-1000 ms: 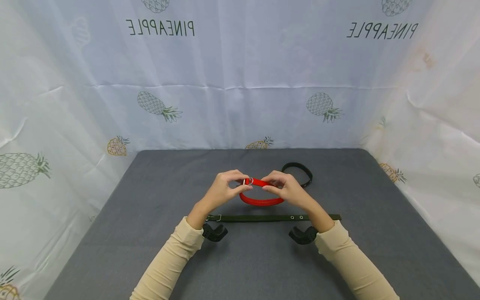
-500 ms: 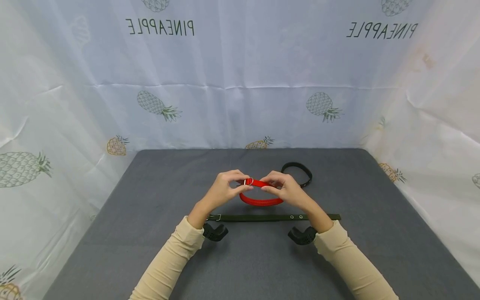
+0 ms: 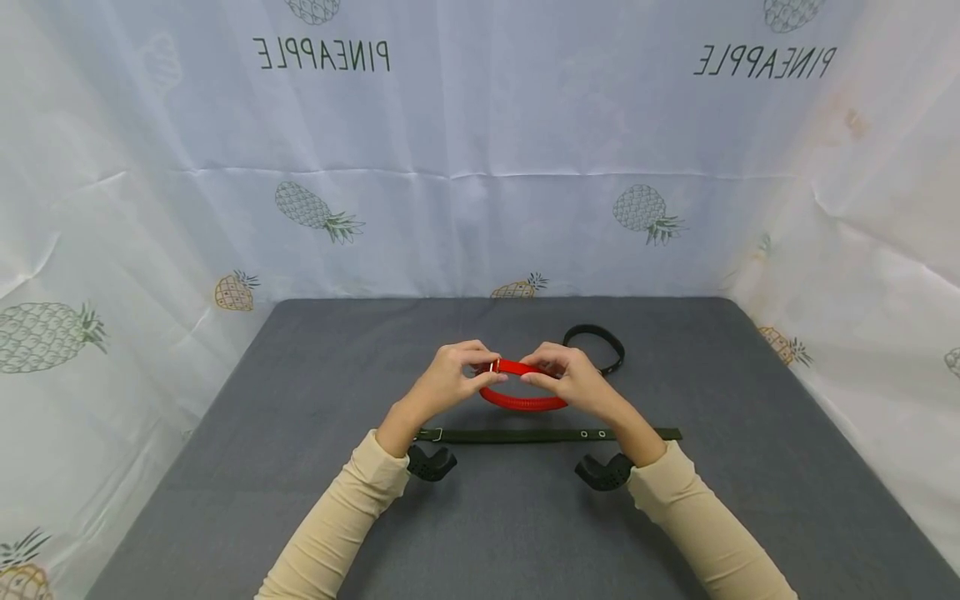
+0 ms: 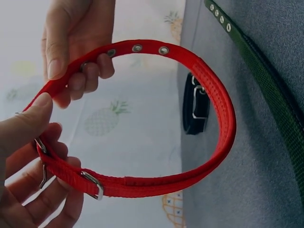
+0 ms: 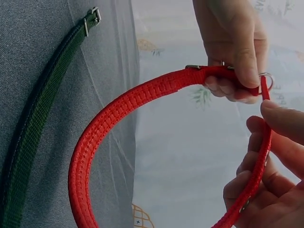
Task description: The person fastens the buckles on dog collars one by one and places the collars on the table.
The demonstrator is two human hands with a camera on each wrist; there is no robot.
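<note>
A red pet collar (image 3: 525, 404), bent into a loop, is held up above the table between both hands. My left hand (image 3: 448, 377) pinches its buckle end between thumb and fingers; the metal buckle (image 4: 42, 145), a metal keeper (image 4: 92, 184) and a ring (image 5: 268, 81) show there. With thumb and fingers, my right hand (image 3: 572, 377) pinches the other end, the strap with metal eyelets (image 4: 137, 48). The two hands are close together, the strap's end reaching to the left fingertips. The padded middle of the loop hangs toward me.
A dark green collar (image 3: 510, 436) lies straight across the table, buckle at left and eyelets at right. Behind my right hand rests a black collar (image 3: 592, 328) curled into a loop. Black wrist pieces (image 3: 432, 464) sit under my wrists. A pineapple-print curtain (image 3: 480, 125) surrounds the grey table (image 3: 337, 333).
Both hands stay almost in place on the red collar. The ring by the left fingertips has tipped and shows narrower than before.
</note>
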